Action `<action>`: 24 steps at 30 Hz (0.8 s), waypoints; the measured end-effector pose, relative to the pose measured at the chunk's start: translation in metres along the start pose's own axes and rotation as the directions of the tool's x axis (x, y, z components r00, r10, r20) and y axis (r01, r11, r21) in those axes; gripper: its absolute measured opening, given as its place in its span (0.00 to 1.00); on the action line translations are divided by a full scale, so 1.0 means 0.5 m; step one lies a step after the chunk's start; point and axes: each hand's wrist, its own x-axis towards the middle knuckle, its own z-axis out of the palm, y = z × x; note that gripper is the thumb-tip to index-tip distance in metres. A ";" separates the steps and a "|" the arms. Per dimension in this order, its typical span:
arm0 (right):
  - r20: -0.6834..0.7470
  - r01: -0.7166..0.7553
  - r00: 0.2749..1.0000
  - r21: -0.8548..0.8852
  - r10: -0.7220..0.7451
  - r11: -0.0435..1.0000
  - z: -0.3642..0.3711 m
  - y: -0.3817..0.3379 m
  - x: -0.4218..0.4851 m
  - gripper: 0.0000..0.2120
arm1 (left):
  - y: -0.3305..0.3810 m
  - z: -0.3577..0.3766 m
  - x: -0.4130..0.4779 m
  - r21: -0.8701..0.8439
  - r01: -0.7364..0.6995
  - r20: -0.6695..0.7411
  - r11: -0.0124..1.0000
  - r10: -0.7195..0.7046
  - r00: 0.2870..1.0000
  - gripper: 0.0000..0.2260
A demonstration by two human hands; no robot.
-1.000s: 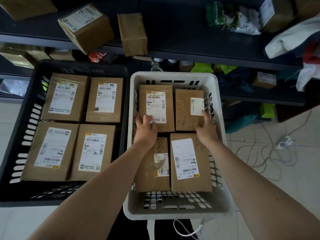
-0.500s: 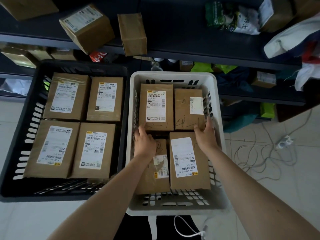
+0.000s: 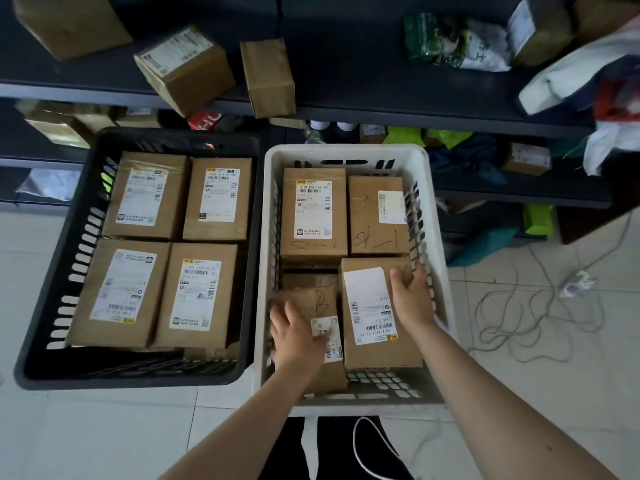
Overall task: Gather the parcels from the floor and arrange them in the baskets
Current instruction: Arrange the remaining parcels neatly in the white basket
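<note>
Tiled floor (image 3: 104, 427): in the white basket (image 3: 346, 152), left hand (image 3: 294, 337) lies spread on the B parcel (image 3: 320, 303); right hand (image 3: 412, 299) grips the right parcel (image 3: 367, 306) at its far corner, both parcels lying lengthwise.

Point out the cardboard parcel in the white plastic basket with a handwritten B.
The near-left brown cardboard parcel, under the left hand; the other three parcels there show no B.

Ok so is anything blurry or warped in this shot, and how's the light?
Head view: the left hand is smeared by motion blur, the right hand gripping a parcel is sharper; the white basket walls splay under the wide lens; the light is dim, darkest on the shelf, no glare.
</note>
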 end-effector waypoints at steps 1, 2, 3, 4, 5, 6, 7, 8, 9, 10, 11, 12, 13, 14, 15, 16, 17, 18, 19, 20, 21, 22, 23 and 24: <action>0.004 -0.009 1.000 0.000 0.009 1.000 -0.001 0.003 0.000 0.32 | -0.010 0.006 -0.004 0.078 -0.029 0.044 0.997 0.026 0.999 0.48; 0.011 -0.021 1.000 -0.001 0.021 1.000 -0.002 0.008 0.001 0.32 | -0.018 0.010 -0.009 0.178 -0.070 0.079 0.982 0.057 0.995 0.51; 0.014 -0.027 1.000 -0.002 0.027 1.000 -0.002 0.012 0.004 0.33 | -0.026 0.013 -0.013 0.285 -0.113 0.111 0.952 0.085 0.990 0.53; 0.018 -0.035 0.999 -0.006 0.035 0.999 -0.005 0.016 0.005 0.33 | -0.031 0.018 -0.020 0.375 -0.150 0.145 0.915 0.102 0.984 0.55; 0.024 -0.038 0.999 -0.011 0.038 0.999 -0.006 0.018 0.006 0.33 | -0.038 0.020 -0.026 0.432 -0.181 0.176 0.884 0.114 0.978 0.56; 0.034 -0.041 0.999 -0.012 0.041 0.999 -0.006 0.021 0.007 0.33 | -0.044 0.021 -0.030 0.461 -0.208 0.202 0.863 0.127 0.971 0.57; 0.043 -0.042 0.998 -0.011 0.043 0.999 -0.005 0.022 0.008 0.32 | -0.045 0.018 -0.032 0.471 -0.231 0.220 0.852 0.141 0.965 0.58; 0.049 -0.047 0.998 -0.010 0.047 0.999 -0.005 0.022 0.008 0.32 | -0.045 0.013 -0.030 0.471 -0.252 0.233 0.845 0.156 0.960 0.59; 0.050 -0.047 0.998 -0.014 0.048 0.999 -0.004 0.023 0.009 0.32 | -0.042 0.007 -0.025 0.467 -0.272 0.241 0.842 0.175 0.955 0.60; 0.044 -0.050 0.998 -0.022 0.051 0.998 -0.004 0.022 0.011 0.32 | -0.036 0.002 -0.017 0.460 -0.292 0.236 0.838 0.202 0.951 0.61; 0.037 -0.055 0.998 -0.025 0.056 0.998 -0.005 0.023 0.013 0.31 | -0.032 -0.004 -0.008 0.453 -0.311 0.220 0.835 0.233 0.947 0.61; 0.035 -0.057 0.998 -0.022 0.057 0.998 -0.005 0.023 0.015 0.31 | -0.028 -0.009 0.001 0.450 -0.327 0.204 0.831 0.260 0.944 0.61; 0.041 -0.052 0.998 -0.017 0.053 0.998 -0.006 0.024 0.017 0.31 | -0.026 -0.014 0.011 0.446 -0.336 0.199 0.830 0.274 0.941 0.61; 0.048 -0.044 0.998 -0.018 0.045 0.999 -0.007 0.025 0.019 0.31 | -0.027 -0.016 0.019 0.437 -0.338 0.208 0.834 0.272 0.940 0.61; 0.050 -0.035 0.998 -0.022 0.036 0.999 -0.007 0.025 0.019 0.31 | -0.031 -0.017 0.027 0.420 -0.335 0.219 0.843 0.265 0.939 0.61; 0.049 -0.029 0.998 -0.025 0.030 0.999 -0.008 0.024 0.020 0.31 | -0.035 -0.017 0.033 0.397 -0.335 0.217 0.855 0.267 0.939 0.61; 0.051 -0.023 0.998 -0.026 0.025 0.999 -0.009 0.022 0.018 0.30 | -0.038 -0.016 0.038 0.373 -0.334 0.197 0.865 0.278 0.940 0.61; 0.053 -0.015 0.998 -0.024 0.016 1.000 -0.010 0.021 0.017 0.30 | -0.041 -0.015 0.041 0.355 -0.332 0.163 0.874 0.292 0.942 0.61; 0.054 -0.007 0.999 -0.023 0.008 1.000 -0.011 0.021 0.015 0.30 | -0.041 -0.014 0.044 0.346 -0.331 0.129 0.878 0.305 0.944 0.61; 0.054 0.003 0.999 -0.020 -0.002 1.000 -0.012 0.021 0.014 0.29 | -0.041 -0.012 0.047 0.346 -0.337 0.107 0.876 0.319 0.941 0.60; 0.053 0.003 0.999 -0.020 -0.002 1.000 -0.013 0.022 0.012 0.29 | -0.040 -0.012 0.048 0.347 -0.349 0.101 0.870 0.336 0.937 0.59; 0.045 0.004 0.999 -0.020 -0.003 1.000 -0.014 0.024 0.011 0.29 | -0.038 -0.011 0.048 0.342 -0.364 0.102 0.867 0.351 0.931 0.58; 0.033 0.001 0.999 -0.022 0.000 1.000 -0.016 0.026 0.008 0.28 | -0.040 -0.011 0.049 0.323 -0.374 0.103 0.869 0.361 0.927 0.58; 0.020 0.000 1.000 -0.021 0.001 1.000 -0.016 0.027 0.005 0.28 | -0.043 -0.013 0.048 0.288 -0.374 0.093 0.882 0.363 0.927 0.57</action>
